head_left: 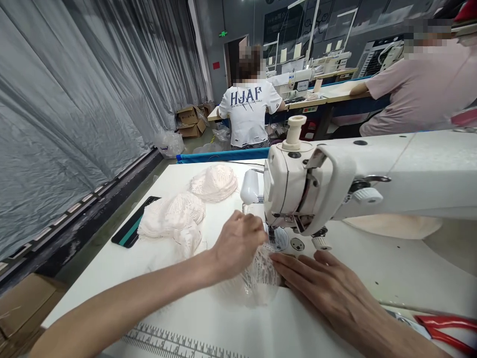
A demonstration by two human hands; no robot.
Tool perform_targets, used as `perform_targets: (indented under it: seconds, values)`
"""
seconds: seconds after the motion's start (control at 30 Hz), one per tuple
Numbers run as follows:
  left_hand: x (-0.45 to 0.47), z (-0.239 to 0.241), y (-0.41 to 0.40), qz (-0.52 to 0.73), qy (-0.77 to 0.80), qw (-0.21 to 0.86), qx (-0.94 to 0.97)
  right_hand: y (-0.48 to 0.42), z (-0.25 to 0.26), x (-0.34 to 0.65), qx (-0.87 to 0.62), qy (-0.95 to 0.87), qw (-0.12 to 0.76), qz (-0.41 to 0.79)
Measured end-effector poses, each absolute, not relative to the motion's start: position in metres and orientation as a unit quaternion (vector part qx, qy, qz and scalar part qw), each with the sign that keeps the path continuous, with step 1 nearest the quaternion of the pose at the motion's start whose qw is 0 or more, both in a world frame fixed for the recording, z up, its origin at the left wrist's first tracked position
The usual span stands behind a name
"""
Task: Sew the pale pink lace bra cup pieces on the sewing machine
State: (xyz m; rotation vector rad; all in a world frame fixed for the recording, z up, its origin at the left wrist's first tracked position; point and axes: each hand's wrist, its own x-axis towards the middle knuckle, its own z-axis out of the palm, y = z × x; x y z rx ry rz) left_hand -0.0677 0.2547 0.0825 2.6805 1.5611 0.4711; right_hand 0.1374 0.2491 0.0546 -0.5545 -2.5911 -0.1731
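A piece of pale, sheer lace (261, 276) lies in front of the presser foot (274, 237) of a white sewing machine (285, 184). With its fingers curled, my left hand (242, 241) pinches the lace at its upper left edge, close to the foot. My right hand (316, 281) lies flat on the other side, its fingers stretched out and the fingertips touching the lace edge. The spot under the needle is partly hidden by the machine head. To the left sit two piles of similar pale lace pieces, one nearer (169, 214) and one farther back (214, 181).
Ruler markings (164, 340) run along the table's front. Red-handled tool (447, 323) lies at the right front, and a dark case with a teal stripe (136, 221) at the left edge. Cardboard box (30, 308) stands lower left. Two people sit at machines beyond.
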Motion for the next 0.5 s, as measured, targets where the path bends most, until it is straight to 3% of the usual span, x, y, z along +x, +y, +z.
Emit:
perform_targets:
  seconds: [0.1,0.5]
  values:
    - [-0.070,0.070,0.242,0.152,0.402,-0.038,0.902,0.250,0.054,0.137,-0.207,-0.948,0.235,-0.058]
    - [-0.073,0.072,0.247,0.098,0.424,-0.065,0.898,0.258,0.054,0.138,-0.230,-0.946,0.215,-0.077]
